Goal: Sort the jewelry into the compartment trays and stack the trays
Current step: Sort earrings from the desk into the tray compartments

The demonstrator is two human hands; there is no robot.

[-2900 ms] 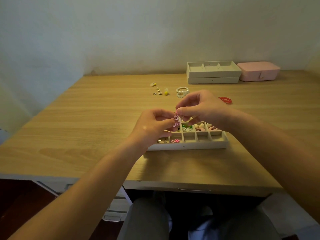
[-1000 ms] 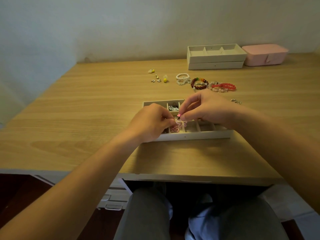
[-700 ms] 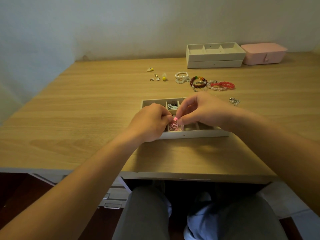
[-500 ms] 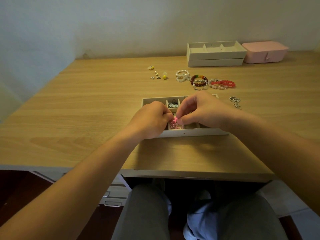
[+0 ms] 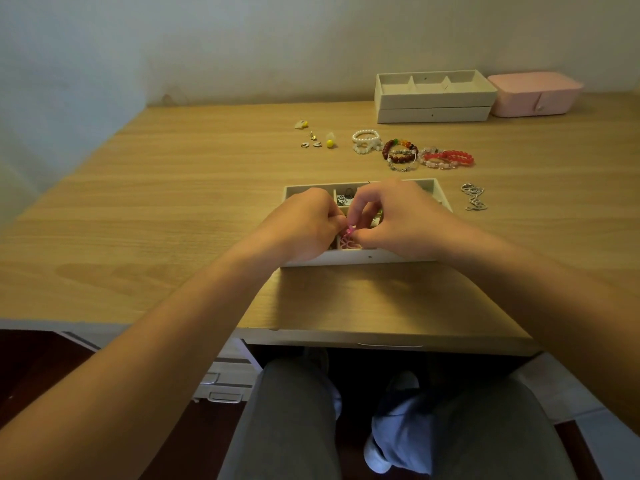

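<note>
We saw a wooden desk [image 5: 173, 209] with a smooth, matt grain. The near tray [image 5: 360, 258] looked matt, cream, maybe card or plastic; we couldn't tell. So did the stacked trays [image 5: 434, 102] at the back. The pink box [image 5: 533, 98] had a soft, dull finish. Pearl bracelets [image 5: 366, 142] shone glossy, red beads [image 5: 450, 158] glassy, a chain [image 5: 473, 197] gleamed like metal. The pink piece [image 5: 347, 239] looked like shiny wire. Grey trousers [image 5: 287, 420] were plain matt cloth.
</note>
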